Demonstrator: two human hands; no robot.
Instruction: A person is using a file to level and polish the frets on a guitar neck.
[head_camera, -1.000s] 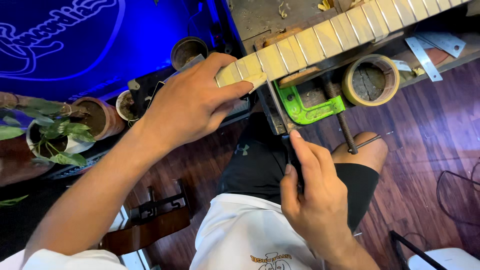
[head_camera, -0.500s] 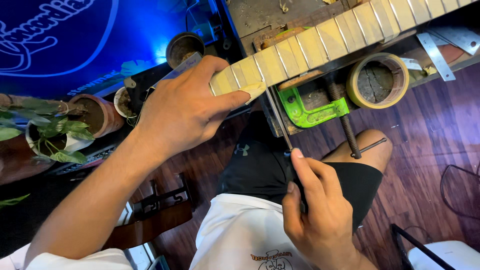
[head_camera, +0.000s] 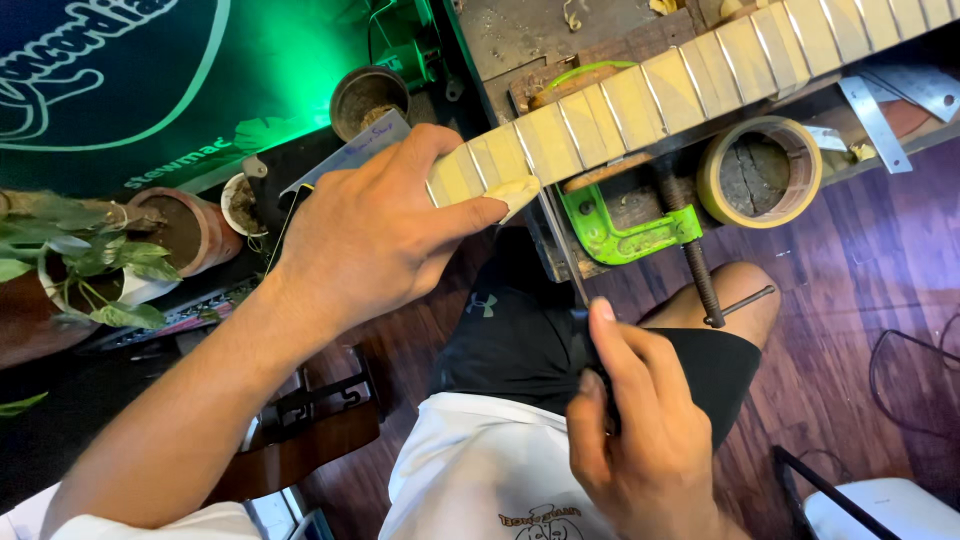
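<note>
A pale wooden guitar neck (head_camera: 690, 75) with metal frets runs from the middle to the upper right, held to the bench by a green clamp (head_camera: 625, 232). My left hand (head_camera: 375, 235) grips the near end of the neck, thumb underneath on a pale cloth or pad (head_camera: 515, 195). My right hand (head_camera: 640, 430) rests low over my lap, fingers closed around a small dark thing (head_camera: 592, 352) that is mostly hidden. I am sitting, in black shorts and a white shirt.
A roll of masking tape (head_camera: 760, 170) lies under the neck on the bench. Metal brackets (head_camera: 880, 105) lie at the right. Potted plants (head_camera: 90, 260) and a small pot (head_camera: 365, 98) stand at the left, below a lit sign. Dark wood floor lies below.
The sign's light has turned from blue to green. My right hand has shifted slightly lower over my lap. My left hand stays on the neck's end.
</note>
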